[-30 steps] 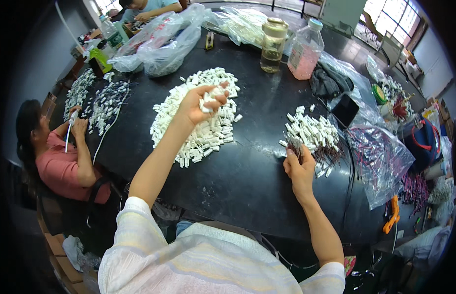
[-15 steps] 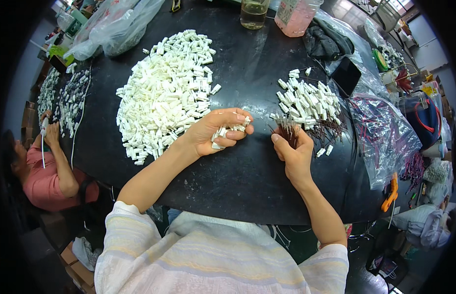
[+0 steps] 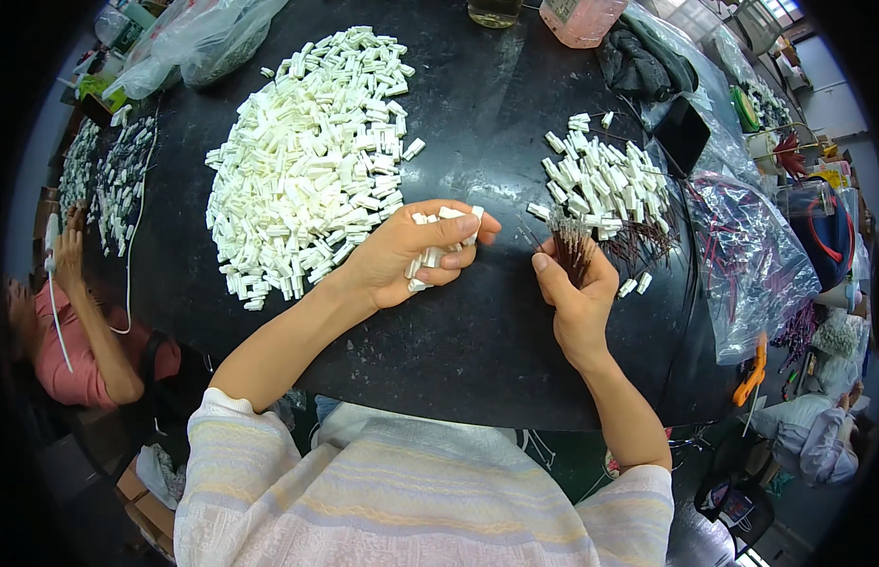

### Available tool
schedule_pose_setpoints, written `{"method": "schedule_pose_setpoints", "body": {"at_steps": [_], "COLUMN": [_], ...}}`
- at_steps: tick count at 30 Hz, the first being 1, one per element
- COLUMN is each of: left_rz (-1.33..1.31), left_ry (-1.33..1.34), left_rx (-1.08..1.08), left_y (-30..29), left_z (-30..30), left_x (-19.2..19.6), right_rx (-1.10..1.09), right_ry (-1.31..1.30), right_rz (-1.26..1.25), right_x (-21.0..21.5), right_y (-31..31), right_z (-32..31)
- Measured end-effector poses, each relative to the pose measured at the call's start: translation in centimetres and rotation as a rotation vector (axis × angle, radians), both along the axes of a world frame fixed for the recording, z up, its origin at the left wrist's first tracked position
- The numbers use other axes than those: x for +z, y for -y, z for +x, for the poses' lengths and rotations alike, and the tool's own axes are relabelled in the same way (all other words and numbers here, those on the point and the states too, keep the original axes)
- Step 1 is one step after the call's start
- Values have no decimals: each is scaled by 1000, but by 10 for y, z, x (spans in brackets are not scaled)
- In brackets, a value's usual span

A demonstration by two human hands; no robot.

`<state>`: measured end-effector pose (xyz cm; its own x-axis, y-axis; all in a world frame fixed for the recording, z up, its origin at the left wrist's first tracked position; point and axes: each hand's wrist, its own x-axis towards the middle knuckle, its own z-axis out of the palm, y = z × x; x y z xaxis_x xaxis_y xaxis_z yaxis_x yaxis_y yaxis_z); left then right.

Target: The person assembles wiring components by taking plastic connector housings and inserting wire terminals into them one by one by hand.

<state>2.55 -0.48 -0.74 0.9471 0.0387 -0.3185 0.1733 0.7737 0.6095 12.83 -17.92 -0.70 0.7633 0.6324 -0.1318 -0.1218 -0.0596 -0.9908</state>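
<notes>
My left hand (image 3: 425, 248) is curled around several small white plastic housings (image 3: 430, 257), with one pinched at the thumb tip. Across a short gap, my right hand (image 3: 581, 293) grips a bundle of thin brown wires (image 3: 572, 248) whose pale metal tips point up and away from me. One or two wires stick out to the left of the bundle. Left of my left hand spreads a large pile of loose white housings (image 3: 307, 161). Beyond my right hand lies a smaller pile of white pieces (image 3: 605, 175) with brown wires trailing from its near side.
A black phone (image 3: 682, 137) and a clear plastic bag (image 3: 751, 274) lie on the right of the dark table (image 3: 439, 359). Orange-handled scissors or cutters (image 3: 751, 370) sit at its right edge. Cups stand at the far side. A person in pink (image 3: 80, 350) works at the left.
The whole view has shifted slightly. My left thumb has moved along the housings, and a wire or two now stands apart from the bundle in my right hand.
</notes>
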Motion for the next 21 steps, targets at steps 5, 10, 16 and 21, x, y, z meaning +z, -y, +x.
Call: {"method": "schedule_pose_setpoints", "body": {"at_steps": [5, 10, 16, 21], "left_rz": [-92, 30, 114, 121], "left_ry": [-5, -25, -25, -9], "left_rx": [21, 2, -18, -3], "left_y": [-1, 2, 9, 10], "left_z": [-2, -2, -2, -2], "left_x": [-1, 1, 2, 2], "right_rx": [28, 69, 102, 142], "right_ry": [2, -76, -67, 5], "right_rz": [-4, 46, 21, -17], "right_x": [3, 5, 5, 3], "right_y": [2, 1, 1, 2], "right_z": [-1, -6, -6, -5]}}
